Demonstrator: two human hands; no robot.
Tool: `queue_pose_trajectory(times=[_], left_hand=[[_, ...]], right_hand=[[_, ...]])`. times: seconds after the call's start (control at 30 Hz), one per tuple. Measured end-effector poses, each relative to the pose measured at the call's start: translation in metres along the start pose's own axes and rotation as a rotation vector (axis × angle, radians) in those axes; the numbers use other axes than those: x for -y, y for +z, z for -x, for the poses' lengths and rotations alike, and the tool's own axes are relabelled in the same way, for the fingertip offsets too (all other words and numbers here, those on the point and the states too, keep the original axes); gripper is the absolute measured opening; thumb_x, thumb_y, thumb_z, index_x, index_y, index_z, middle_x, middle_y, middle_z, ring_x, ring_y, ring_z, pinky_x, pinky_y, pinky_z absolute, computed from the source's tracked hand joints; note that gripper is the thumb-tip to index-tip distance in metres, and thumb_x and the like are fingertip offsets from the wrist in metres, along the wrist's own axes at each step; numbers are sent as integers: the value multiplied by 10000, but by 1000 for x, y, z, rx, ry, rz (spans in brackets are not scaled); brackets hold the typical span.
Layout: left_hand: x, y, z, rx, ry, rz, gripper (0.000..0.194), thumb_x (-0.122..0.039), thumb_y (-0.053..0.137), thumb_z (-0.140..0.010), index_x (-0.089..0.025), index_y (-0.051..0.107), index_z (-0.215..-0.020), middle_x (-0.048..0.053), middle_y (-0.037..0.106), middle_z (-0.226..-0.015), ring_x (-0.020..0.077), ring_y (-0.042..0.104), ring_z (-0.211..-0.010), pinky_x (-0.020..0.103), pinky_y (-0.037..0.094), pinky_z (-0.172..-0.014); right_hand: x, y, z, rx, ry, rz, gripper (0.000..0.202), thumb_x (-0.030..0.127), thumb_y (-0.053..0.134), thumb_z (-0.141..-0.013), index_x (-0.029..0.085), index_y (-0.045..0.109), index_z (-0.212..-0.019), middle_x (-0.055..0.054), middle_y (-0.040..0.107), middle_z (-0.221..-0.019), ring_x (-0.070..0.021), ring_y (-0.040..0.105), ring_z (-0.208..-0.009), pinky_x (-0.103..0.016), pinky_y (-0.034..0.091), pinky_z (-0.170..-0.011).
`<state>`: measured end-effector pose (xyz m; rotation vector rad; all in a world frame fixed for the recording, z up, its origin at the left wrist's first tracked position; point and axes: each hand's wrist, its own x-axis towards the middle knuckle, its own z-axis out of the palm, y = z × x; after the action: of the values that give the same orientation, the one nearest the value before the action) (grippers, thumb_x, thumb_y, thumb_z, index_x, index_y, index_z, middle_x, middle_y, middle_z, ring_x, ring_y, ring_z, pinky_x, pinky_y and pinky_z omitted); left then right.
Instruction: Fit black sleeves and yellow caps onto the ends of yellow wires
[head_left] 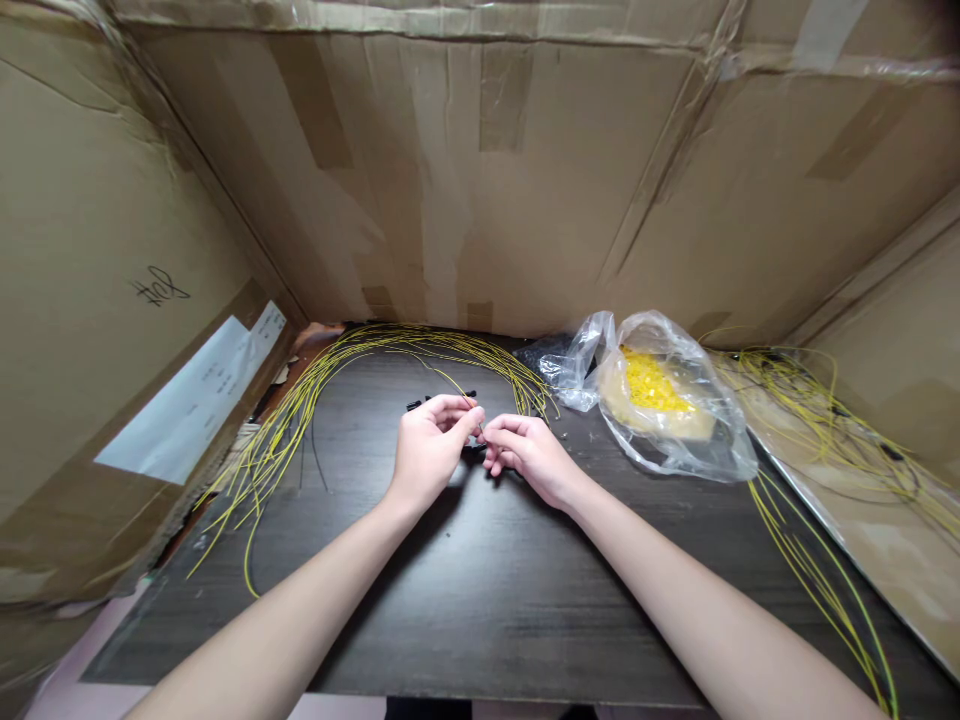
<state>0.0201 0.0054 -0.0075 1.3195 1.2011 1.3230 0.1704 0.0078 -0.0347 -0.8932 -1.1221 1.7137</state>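
My left hand [435,440] is closed in a pinch on the end of a thin yellow wire [448,376], which arcs over from the bundle behind it. Close against it, my right hand [529,455] has thumb and forefinger pressed together at the wire's tip; whatever small piece sits between them is too small to name. Small black parts [414,405] lie on the dark table [465,620] just behind and under the hands, partly hidden by the fingers. A long bundle of yellow wires [300,390] curves around the far side of both hands.
To the right stands an open clear plastic bag [739,450] holding small yellow pieces [651,380]. Another bag with dark contents [551,365] lies beside it. More yellow wires [825,400] rest on cardboard at the right. Tall cardboard walls [465,200] enclose the table's back and sides.
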Motion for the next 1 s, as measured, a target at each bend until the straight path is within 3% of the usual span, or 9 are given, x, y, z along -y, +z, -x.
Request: queue_pose_trajectory(times=[1.0], left_hand=[[4,-1,-1,-26,48,-46,210,-296,758,-760,-123,696,-862,44,715,-746,144,665,-640,245,532,-628]], right_hand=[[0,-1,0,23,-1,-6,219,334,716,-757,120,693,-795,-23,607,-638,-130,605,-573,-235,496,-520]])
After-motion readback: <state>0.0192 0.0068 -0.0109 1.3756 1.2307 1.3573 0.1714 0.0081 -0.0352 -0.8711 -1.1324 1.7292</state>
